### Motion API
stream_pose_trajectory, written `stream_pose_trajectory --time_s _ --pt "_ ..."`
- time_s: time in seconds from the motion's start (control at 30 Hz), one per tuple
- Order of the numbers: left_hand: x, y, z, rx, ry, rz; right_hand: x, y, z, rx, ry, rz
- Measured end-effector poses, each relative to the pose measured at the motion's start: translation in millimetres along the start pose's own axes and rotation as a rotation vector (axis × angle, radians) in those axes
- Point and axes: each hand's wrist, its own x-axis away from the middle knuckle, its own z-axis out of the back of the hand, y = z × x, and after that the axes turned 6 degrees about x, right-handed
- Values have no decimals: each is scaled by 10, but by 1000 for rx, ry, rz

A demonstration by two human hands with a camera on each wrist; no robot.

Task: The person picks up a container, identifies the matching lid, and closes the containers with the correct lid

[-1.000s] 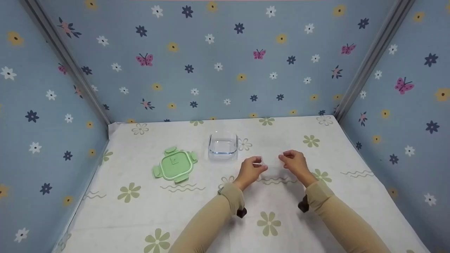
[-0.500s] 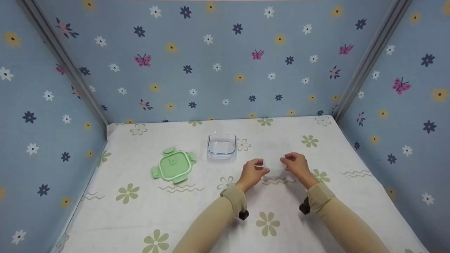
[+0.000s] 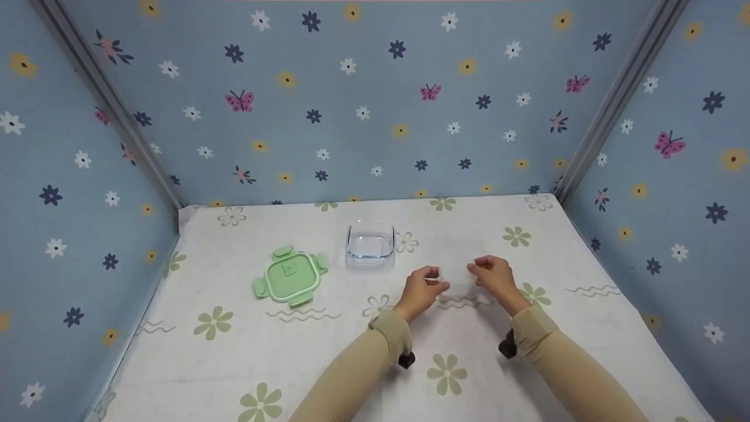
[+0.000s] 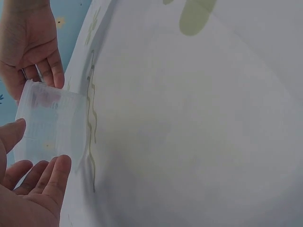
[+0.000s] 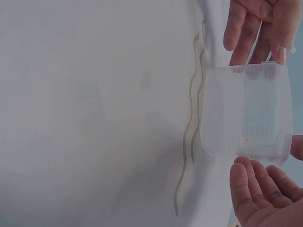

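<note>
A clear, ribbed plastic tub (image 4: 53, 124) is held between my two hands. In the head view the tub (image 3: 458, 282) barely shows against the white cloth. My left hand (image 3: 419, 293) grips its left side, thumb on one face and fingers at the edge. From the opposite side my right hand (image 3: 495, 280) holds it, thumb at the rim and fingers along the wall, as the right wrist view of the tub (image 5: 246, 113) shows. Left of the hands stands a square glass food container (image 3: 371, 256). Farther left lies its green, clip-sided lid (image 3: 293, 276).
A white cloth with green flowers (image 3: 375, 363) covers the table. Blue flowered panels rise at the back (image 3: 363, 88) and both sides, with grey metal posts (image 3: 621, 99) in the corners. Black wrist-worn devices (image 3: 508, 344) hang beneath the sleeves.
Both hands have shifted very slightly toward the right and nearer the body with the tub between them. The glass container and green lid stay where they were.
</note>
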Motion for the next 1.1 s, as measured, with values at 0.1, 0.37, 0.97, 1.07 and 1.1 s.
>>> stream_pose_trajectory --time_s 0.1,0.37,0.97,1.07,1.1 --pt "2 -10 -4 -4 3 -1 -2 -1 -3 9 -3 -7" --pt "21 -1 13 -8 -7 14 1 6 -11 16 -14 -25" --pt "23 116 218 -23 4 0 -58 -192 79 82 59 84" --pt "30 122 264 -31 8 -14 -58 -239 75 76 72 116" --pt "33 123 283 -32 8 -18 -57 -255 74 74 76 126"
